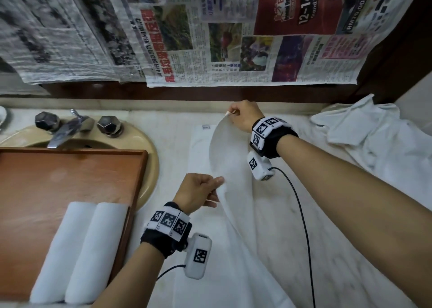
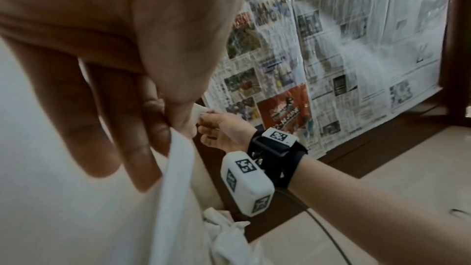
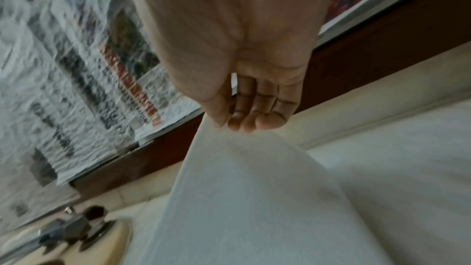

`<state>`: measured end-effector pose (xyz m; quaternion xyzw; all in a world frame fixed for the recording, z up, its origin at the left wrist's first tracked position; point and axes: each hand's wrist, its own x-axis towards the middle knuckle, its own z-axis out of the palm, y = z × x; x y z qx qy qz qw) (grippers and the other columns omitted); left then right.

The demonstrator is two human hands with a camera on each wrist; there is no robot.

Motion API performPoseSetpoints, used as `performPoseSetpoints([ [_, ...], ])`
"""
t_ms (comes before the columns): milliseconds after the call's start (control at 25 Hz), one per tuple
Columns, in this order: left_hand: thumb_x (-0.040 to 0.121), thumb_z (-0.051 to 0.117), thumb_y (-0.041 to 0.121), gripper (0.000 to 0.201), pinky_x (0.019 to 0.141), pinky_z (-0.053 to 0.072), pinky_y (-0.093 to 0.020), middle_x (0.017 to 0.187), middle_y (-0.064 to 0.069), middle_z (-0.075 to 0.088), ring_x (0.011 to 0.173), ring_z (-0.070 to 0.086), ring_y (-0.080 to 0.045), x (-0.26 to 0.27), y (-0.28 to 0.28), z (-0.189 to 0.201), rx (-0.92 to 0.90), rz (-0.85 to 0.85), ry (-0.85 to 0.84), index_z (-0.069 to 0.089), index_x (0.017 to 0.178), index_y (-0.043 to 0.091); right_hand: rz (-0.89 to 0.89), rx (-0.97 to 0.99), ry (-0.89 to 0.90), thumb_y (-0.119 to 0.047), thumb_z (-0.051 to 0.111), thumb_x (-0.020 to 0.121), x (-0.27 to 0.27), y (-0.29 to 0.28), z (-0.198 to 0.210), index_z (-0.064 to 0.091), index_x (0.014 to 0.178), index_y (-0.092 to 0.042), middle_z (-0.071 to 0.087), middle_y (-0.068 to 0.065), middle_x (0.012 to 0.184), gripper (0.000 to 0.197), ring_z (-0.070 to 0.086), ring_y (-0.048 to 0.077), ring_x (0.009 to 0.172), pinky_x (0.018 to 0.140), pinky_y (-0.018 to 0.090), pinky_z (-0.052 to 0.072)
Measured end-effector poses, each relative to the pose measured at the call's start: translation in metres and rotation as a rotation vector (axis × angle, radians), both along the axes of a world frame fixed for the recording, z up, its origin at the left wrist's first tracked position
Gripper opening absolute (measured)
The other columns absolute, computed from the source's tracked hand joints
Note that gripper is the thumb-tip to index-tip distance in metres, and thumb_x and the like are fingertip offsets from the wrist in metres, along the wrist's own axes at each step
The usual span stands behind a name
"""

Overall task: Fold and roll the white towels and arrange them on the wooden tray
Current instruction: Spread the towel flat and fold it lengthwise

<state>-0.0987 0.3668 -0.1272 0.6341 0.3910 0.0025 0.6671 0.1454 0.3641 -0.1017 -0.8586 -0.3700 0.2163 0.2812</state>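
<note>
Both hands lift one long edge of the flat white cotton towel [image 1: 233,214] at centre frame.

The right hand [image 1: 243,117] pinches the far corner; the left hand [image 1: 198,194] pinches the near edge. The towel's lower end is cut off at the bottom. Its small label [image 1: 206,127] is unreadable. Two rolled white towels [image 1: 77,249] lie on the brown wooden tray [image 1: 58,174], lower left, partly covering the beige sink [image 1: 149,158]. Wall newspaper [image 1: 304,10] reads "12-14 J", "RM70,000". Crumpled white towels [image 1: 374,139] sit at right.
</note>
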Motion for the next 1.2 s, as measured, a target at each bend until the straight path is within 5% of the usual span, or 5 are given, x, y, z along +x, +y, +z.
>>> performPoseSetpoints([
  [120,0.092,0.066,0.029,0.042,0.057,0.06,-0.04,0.062,-0.014,0.055,0.051,0.058,-0.022,-0.022,0.017,-0.031,0.072,0.142,0.093,0.056,0.068,-0.004,0.073,-0.009,-0.132,-0.017,0.056,0.094,-0.018,0.025,-0.026,0.072,0.103,-0.012,0.057,0.016,0.114,0.019,0.05,0.03,0.111,0.095,0.034,0.042],
  [240,0.093,0.063,0.033,0.044,0.051,0.058,-0.045,0.055,-0.009,0.058,0.046,0.062,-0.028,-0.031,0.019,-0.053,0.181,0.223,0.181,0.058,0.068,-0.002,0.111,-0.136,-0.196,-0.025,0.047,0.099,-0.036,0.045,-0.049,0.066,0.11,-0.017,0.048,0.008,0.126,0.024,0.04,0.028,0.122,0.099,0.045,0.037],
  [600,0.091,0.055,0.051,0.03,0.072,0.054,-0.037,0.071,0.008,0.063,0.076,0.063,-0.021,-0.018,0.035,-0.073,0.406,0.221,0.308,0.062,0.08,0.024,0.318,-0.359,-0.385,0.009,0.041,0.085,-0.025,0.068,-0.087,0.054,0.125,-0.022,0.059,-0.003,0.122,0.052,0.049,0.021,0.118,0.084,0.039,0.028],
  [960,0.099,0.048,0.038,0.023,0.074,0.046,-0.033,0.088,0.003,0.062,0.084,0.053,-0.021,-0.007,0.044,-0.082,0.503,0.264,0.349,0.057,0.097,0.017,0.284,-0.268,-0.368,-0.01,0.044,0.097,-0.014,0.085,-0.096,0.056,0.109,-0.011,0.065,0.012,0.1,0.017,0.057,0.034,0.091,0.078,0.038,0.037],
  [1200,0.098,0.048,0.037,0.025,0.073,0.046,-0.032,0.087,0.0,0.063,0.084,0.057,-0.022,-0.004,0.047,-0.085,0.465,0.294,0.379,0.058,0.092,0.015,0.268,-0.357,-0.459,-0.015,0.044,0.099,-0.023,0.09,-0.099,0.052,0.115,-0.012,0.064,0.009,0.107,0.018,0.058,0.031,0.099,0.078,0.038,0.031],
])
